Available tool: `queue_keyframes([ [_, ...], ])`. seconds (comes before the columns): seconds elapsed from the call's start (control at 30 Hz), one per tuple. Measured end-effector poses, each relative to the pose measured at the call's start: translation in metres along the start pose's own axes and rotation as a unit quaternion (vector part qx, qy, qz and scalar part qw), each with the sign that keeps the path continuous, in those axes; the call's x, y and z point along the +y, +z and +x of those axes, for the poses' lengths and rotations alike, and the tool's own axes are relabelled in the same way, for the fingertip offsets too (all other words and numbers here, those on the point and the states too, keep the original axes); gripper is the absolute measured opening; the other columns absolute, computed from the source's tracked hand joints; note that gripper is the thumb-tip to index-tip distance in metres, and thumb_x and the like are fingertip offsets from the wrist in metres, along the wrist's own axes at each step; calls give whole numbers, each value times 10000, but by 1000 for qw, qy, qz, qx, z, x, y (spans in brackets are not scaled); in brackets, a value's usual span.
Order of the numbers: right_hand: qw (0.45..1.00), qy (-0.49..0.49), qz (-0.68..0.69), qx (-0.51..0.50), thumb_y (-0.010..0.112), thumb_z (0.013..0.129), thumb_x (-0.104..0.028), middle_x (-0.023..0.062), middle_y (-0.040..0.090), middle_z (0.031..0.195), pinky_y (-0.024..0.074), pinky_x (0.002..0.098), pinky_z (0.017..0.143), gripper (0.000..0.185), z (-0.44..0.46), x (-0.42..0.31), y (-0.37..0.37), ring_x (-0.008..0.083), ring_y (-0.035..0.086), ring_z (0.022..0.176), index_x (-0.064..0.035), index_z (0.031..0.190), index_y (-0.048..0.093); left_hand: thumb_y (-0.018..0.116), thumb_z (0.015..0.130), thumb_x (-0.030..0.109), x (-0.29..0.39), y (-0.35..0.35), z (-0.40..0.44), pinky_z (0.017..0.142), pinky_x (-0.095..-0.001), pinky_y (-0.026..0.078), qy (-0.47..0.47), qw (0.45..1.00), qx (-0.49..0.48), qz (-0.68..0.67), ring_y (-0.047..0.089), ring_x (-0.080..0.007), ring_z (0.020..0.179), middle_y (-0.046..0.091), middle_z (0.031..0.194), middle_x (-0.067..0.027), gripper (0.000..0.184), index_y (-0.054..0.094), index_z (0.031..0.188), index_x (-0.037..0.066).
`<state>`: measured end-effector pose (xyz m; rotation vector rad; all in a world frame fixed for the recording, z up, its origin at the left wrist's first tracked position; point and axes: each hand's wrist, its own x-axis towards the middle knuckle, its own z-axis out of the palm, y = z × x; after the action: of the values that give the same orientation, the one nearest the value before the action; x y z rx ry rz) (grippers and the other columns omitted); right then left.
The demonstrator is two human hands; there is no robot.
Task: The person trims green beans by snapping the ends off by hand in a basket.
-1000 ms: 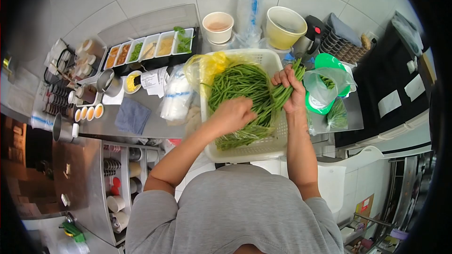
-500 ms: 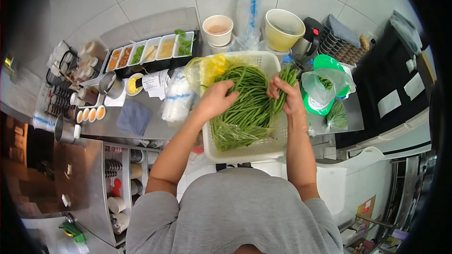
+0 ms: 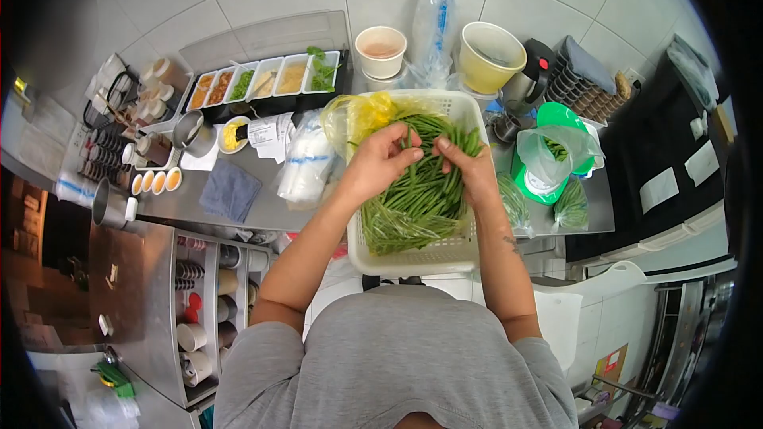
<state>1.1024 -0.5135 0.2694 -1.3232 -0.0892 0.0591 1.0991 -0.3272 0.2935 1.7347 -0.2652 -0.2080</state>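
A large heap of long green beans (image 3: 417,199) lies in a clear plastic bag inside a white perforated basket (image 3: 397,264). My right hand (image 3: 471,171) is closed round a bunch of the beans at the heap's upper right, their ends poking up past the fingers. Just left of it, my left hand (image 3: 380,163) pinches at a green bean over the heap, with thumb and fingertips nearly together. Part of what each hand grips is hidden by the fingers. A yellow plastic bag (image 3: 373,110) is bunched at the basket's upper left corner.
Right of the basket, a green scale (image 3: 536,183) carries an open bag of beans, with filled bags (image 3: 571,208) beside it. Clear bag rolls (image 3: 306,163), a blue cloth (image 3: 229,191) and a topping tray (image 3: 262,83) stand left. Tubs (image 3: 491,56) line the wall.
My hands have come closer together over the heap. The right hand has moved left with its beans, and the left hand has moved right and now pinches at a bean.
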Motion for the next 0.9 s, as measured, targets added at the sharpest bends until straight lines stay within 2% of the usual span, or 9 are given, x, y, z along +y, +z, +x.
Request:
queue_keyframes([
  [0.1, 999, 32, 29, -29, 674, 851, -167, 48, 632, 768, 404, 221, 515, 186, -1, 7, 7, 102, 505, 556, -5, 930, 625, 664, 838, 88, -4, 15, 9, 459, -211, 407, 48, 995, 42, -79, 501, -51, 526, 540, 721, -1, 158, 534, 914, 42],
  [0.2, 996, 66, 46, -44, 676, 848, -164, 47, 625, 766, 397, 226, 491, 201, 1, 10, 1, 104, 505, 549, -6, 958, 616, 665, 837, 82, -14, 22, 14, 465, -204, 413, 54, 994, 55, -81, 522, -60, 547, 529, 702, 1, 179, 516, 930, 43],
  [0.3, 992, 96, 28, -71, 681, 841, -160, 48, 622, 750, 385, 230, 467, 206, 2, 2, -3, 101, 499, 535, -8, 959, 609, 661, 843, 78, -19, 23, 13, 470, -198, 413, 31, 991, 30, -129, 532, -62, 562, 546, 749, -5, 183, 515, 945, 38],
  [0.4, 988, 105, 0, -112, 686, 830, -156, 53, 622, 715, 370, 225, 453, 200, 1, -4, -5, 96, 490, 516, -10, 941, 604, 633, 868, 90, -16, 13, 10, 498, -201, 424, 6, 994, -9, -111, 545, -73, 602, 559, 808, -13, 186, 526, 1006, 28],
  [0.53, 983, 118, -22, -139, 682, 819, -142, 59, 618, 659, 348, 219, 442, 174, 2, -4, -9, 93, 481, 494, -19, 917, 609, 590, 899, 116, -15, -8, 18, 589, -216, 444, 21, 994, -24, -101, 543, -85, 675, 563, 844, -3, 221, 552, 1096, 25],
  [0.63, 980, 120, -32, -158, 678, 814, -134, 61, 617, 642, 339, 223, 439, 147, 4, -6, -10, 93, 474, 481, -25, 893, 620, 590, 885, 94, -3, -19, 19, 583, -214, 433, 5, 994, -107, 1, 536, -75, 680, 562, 809, 3, 147, 578, 1015, 27],
  [0.73, 975, 131, -52, -170, 680, 811, -138, 65, 624, 645, 342, 226, 442, 136, 4, -6, -11, 93, 473, 482, -29, 873, 628, 611, 859, 82, 1, -22, 21, 585, -231, 423, 23, 984, -126, 124, 519, -60, 693, 544, 763, 7, 100, 585, 939, 28],
  [0.83, 973, 128, -80, -177, 686, 810, -151, 69, 629, 650, 344, 226, 446, 146, 4, -6, -12, 92, 472, 484, -27, 866, 632, 610, 834, 57, 1, -22, 20, 600, -294, 431, 152, 964, -123, 180, 547, -151, 696, 539, 746, -57, 68, 560, 866, 25],
  [0.9, 974, 124, -74, -173, 688, 811, -150, 66, 630, 649, 350, 225, 450, 147, 5, -5, -12, 89, 481, 494, -25, 866, 635, 593, 824, 35, -5, -12, 20, 619, -336, 432, 228, 942, -24, 245, 550, -242, 710, 534, 747, -107, 55, 543, 841, 20],
])
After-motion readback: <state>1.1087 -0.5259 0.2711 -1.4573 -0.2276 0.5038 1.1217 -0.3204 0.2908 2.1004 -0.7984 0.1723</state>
